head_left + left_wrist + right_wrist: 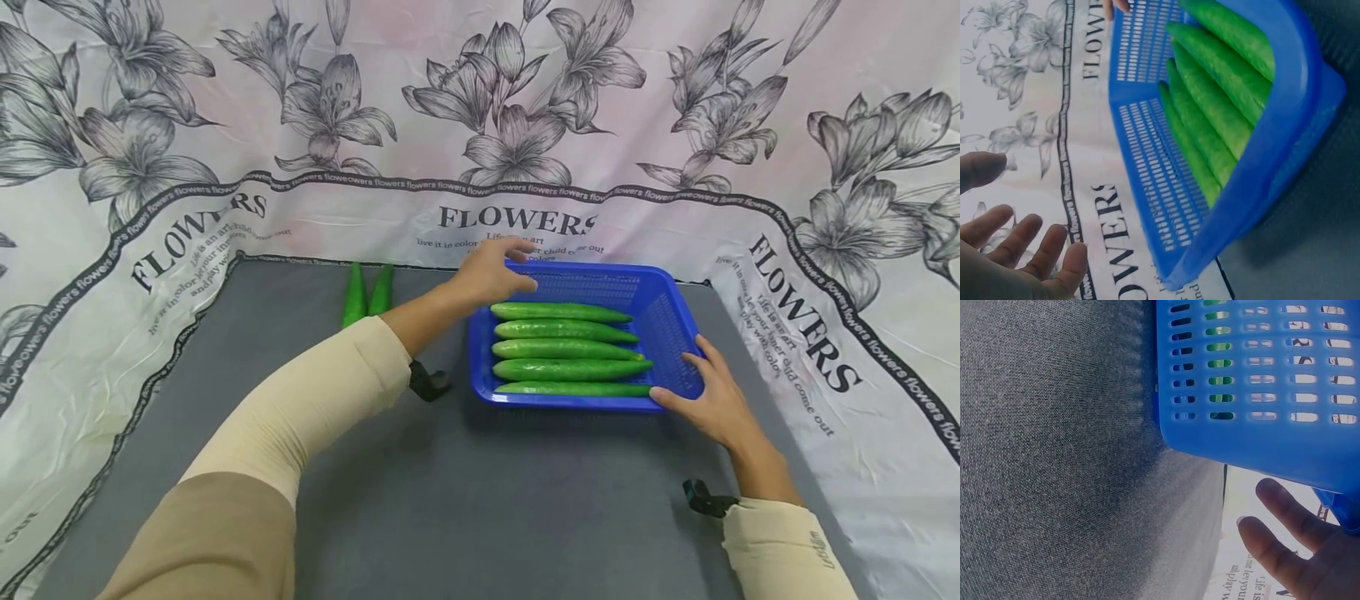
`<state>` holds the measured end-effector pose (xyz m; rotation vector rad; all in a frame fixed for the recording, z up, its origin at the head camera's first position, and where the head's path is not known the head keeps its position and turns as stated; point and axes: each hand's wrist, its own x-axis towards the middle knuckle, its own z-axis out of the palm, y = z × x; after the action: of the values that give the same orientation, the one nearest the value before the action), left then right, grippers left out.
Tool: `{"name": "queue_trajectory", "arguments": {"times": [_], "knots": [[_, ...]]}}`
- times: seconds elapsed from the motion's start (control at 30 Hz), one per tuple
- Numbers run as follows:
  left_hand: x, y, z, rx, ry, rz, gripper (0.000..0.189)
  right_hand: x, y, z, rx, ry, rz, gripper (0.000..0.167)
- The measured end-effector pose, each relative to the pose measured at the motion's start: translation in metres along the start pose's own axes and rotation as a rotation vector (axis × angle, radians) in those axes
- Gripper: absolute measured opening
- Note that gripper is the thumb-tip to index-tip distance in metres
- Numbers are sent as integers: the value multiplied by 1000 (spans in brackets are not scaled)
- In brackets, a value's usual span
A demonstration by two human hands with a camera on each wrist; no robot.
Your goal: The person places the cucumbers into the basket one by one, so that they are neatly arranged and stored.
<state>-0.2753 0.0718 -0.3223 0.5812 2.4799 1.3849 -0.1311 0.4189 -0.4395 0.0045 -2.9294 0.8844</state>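
A blue plastic basket (592, 402) with perforated walls holds several green cucumbers (570, 350), lying side by side across it. My left hand (491, 271) hovers over the basket's back left corner, fingers spread and holding nothing. In the left wrist view, that hand (1019, 256) is seen apart from the basket (1300, 94). My right hand (716, 400) grips the front right corner, thumb on the front rim and fingers at the right rim. The right wrist view shows two fingers (1272, 556) beside the outer wall. Two more cucumbers (355, 298) lie left of the basket, partly hidden by my left forearm.
A dark grey table (480, 517) carries everything. White cloth with printed flowers (510, 142) hangs behind it and along both sides. Black wrist cameras (429, 382) are worn on both arms. The basket stands near the back cloth.
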Motion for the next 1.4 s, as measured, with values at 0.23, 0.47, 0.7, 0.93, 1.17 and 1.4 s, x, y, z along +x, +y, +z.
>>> {"name": "queue_trajectory", "arguments": {"times": [0.23, 0.47, 0.7, 0.93, 1.17, 1.4], "knots": [[-15, -4, -18, -2, 50, 25, 58, 0, -2, -2, -9, -19, 24, 90], [-31, -13, -39, -22, 125, 42, 56, 0, -1, -1, -9, -16, 35, 90], [-42, -30, -54, -7, 210, 26, 55, -2, -2, -1, -1, -17, 28, 89], [-56, -53, -68, 9, 248, -2, 55, 0, -2, -1, -11, -19, 40, 89], [-64, -80, -78, 128, 314, -33, 56, 1, -2, -3, -17, -10, 35, 90], [-74, -111, -85, 159, 327, -116, 56, 0, -2, -1, -2, -8, 24, 89]]}}
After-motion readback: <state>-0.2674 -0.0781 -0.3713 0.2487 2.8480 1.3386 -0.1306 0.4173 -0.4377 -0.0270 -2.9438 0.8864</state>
